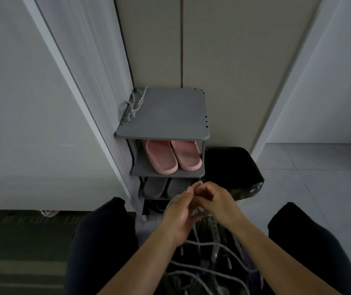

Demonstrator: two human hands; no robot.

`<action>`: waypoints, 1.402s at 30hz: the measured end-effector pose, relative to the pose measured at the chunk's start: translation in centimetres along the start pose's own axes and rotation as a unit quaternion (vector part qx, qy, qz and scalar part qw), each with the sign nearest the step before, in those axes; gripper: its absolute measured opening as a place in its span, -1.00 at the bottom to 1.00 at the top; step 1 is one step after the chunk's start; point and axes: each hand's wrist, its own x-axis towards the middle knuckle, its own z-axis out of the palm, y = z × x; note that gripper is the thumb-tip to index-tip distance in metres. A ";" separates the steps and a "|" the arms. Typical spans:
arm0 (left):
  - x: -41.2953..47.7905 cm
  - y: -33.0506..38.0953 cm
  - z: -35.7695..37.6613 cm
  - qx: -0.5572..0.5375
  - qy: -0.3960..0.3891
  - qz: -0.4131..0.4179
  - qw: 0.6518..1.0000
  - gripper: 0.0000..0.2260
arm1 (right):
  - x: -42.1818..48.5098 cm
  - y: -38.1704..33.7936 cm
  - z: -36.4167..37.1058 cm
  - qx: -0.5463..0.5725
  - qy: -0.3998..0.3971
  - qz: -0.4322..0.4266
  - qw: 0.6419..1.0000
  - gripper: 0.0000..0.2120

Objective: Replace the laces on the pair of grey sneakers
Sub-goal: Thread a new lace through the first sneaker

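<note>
A dark grey sneaker lies between my knees, toe pointing away, its eyelet strips showing. My left hand curls around the toe end of the sneaker and grips a grey lace there. My right hand meets it from the right, fingers curled and pinching the same lace near the front eyelets. Loose loops of grey lace trail over the shoe toward me. A second bundle of pale laces lies on the left edge of the grey shoe rack's top.
The grey shoe rack stands directly ahead against the wall, with pink slippers on its middle shelf and grey slippers below. A black bag sits to its right. My dark-trousered knees flank the sneaker. Pale tiled floor lies right.
</note>
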 end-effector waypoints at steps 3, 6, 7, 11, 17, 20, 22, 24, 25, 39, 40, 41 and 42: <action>0.6 0.4 -1.1 0.062 0.004 -0.002 0.998 -0.69 | 1.0 0.8 -0.4 0.041 0.004 0.001 0.999 -0.91; 1.2 0.2 -1.6 0.090 0.004 -0.002 0.996 -0.69 | 1.5 1.3 -0.4 0.062 -0.019 0.008 0.998 -0.92; 1.5 0.1 -1.6 0.080 -0.003 -0.004 0.997 -0.69 | 1.5 1.4 -0.3 0.061 -0.024 0.007 0.998 -0.95; 2.4 -0.1 -1.7 0.108 -0.007 -0.010 0.994 -0.72 | 2.2 2.1 0.1 0.041 -0.023 -0.002 0.999 -0.91; 3.6 1.0 -4.7 0.366 0.043 0.045 0.928 -0.84 | 3.2 3.8 -0.1 -0.081 -0.049 0.036 0.995 -0.90; 4.6 0.6 -7.5 0.528 0.099 0.075 0.840 -0.96 | 3.2 4.9 -0.2 -0.199 -0.081 0.075 0.974 -0.89; 4.5 -0.4 -8.2 0.565 0.065 0.055 0.820 -0.91 | 3.1 5.2 -0.1 -0.243 -0.091 0.078 0.963 -0.89; 4.2 -1.4 -8.1 0.587 0.057 0.062 0.805 -0.87 | 3.1 5.1 0.0 -0.268 -0.092 0.068 0.957 -0.87; 4.1 -1.8 -8.0 0.594 0.066 0.074 0.798 -0.84 | 3.2 5.2 0.0 -0.277 -0.089 0.061 0.955 -0.86; 3.9 -4.0 -6.4 0.608 0.121 0.158 0.769 -0.81 | 3.0 6.1 1.1 -0.293 -0.101 -0.010 0.951 -0.86; 3.9 -4.1 -6.3 0.602 0.128 0.162 0.771 -0.83 | 3.0 6.1 1.2 -0.291 -0.108 -0.012 0.951 -0.87; 3.9 -4.2 -6.3 0.597 0.134 0.167 0.773 -0.84 | 3.0 6.1 1.4 -0.292 -0.112 -0.012 0.950 -0.87; 3.9 -4.3 -6.3 0.593 0.138 0.171 0.774 -0.85 | 3.0 6.1 1.5 -0.298 -0.109 -0.013 0.948 -0.86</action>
